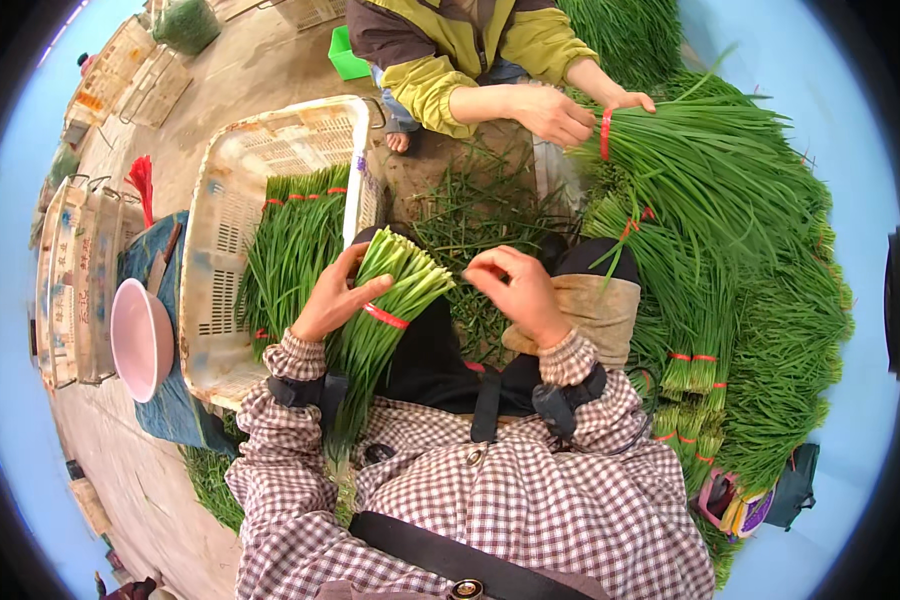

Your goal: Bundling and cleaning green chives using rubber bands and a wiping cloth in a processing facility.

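Green, pale-stemmed leaves make up the banded bundle (375,335), held outside the crate (210,315), near its lower right corner. Its long axis slants: the cut ends point up and right, toward the right hand (522,295), while the leaf tips hang down beside the left forearm. The left hand (332,300) grips it from the left, fingers wrapped around the stems and thumb across the front, just above the red band (385,316). That hand is also the nearer one to the crate, whose right edge stands just beyond its knuckles. The right hand hovers beyond the cut ends, apart from them, its fingers bent inward (whether they pinch anything, I cannot tell).

Inside the crate, other banded bundles (295,240) lie along the right wall, stems toward the top edge. To its left, a pink basin (140,335) sits by a blue cloth (185,415). Leaf trimmings (470,210) litter the floor (160,500) between the wearer and a co-worker, whose hands (552,115) hold a larger red-banded bunch (690,150). Down the right side spreads a great heap of leaves (780,310), with stacked crates (75,285) at the far left.
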Demonstrator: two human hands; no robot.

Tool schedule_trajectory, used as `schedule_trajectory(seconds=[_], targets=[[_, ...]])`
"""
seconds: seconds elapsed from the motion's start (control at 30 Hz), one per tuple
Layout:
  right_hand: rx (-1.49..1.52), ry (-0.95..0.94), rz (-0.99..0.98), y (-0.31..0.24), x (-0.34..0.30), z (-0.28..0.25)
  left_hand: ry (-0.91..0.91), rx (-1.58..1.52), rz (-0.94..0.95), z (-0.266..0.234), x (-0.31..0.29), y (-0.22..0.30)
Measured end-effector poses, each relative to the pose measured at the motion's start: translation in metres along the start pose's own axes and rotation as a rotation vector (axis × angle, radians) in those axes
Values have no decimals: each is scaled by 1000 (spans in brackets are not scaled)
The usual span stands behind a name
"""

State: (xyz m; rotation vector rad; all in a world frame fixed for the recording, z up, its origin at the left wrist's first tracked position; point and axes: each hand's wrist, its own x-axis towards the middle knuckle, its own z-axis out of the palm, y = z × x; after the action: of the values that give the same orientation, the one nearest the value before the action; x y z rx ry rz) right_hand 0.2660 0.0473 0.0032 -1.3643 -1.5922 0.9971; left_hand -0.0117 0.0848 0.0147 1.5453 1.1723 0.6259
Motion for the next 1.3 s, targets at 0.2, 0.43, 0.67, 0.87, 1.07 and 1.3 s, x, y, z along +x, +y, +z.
schedule_trajectory(seconds=[0.2,0.43,0.67,0.87,1.07,1.3], targets=[[-12,3,-124,-5,-1,30,64,106,113,15,-11,-4],[263,29,-67,10,-3,35,96,396,131,18,-14,-2],[95,-4,58,33,11,12,135,381,186,24,-14,-2],[225,-47,-96,20,16,7,101,380,163,21,-14,-4],[578,-76,102,4,6,16,79,319,152,15,-11,-3],[141,-82,-163,-2,7,14,-37,234,100,4,-4,-3]])
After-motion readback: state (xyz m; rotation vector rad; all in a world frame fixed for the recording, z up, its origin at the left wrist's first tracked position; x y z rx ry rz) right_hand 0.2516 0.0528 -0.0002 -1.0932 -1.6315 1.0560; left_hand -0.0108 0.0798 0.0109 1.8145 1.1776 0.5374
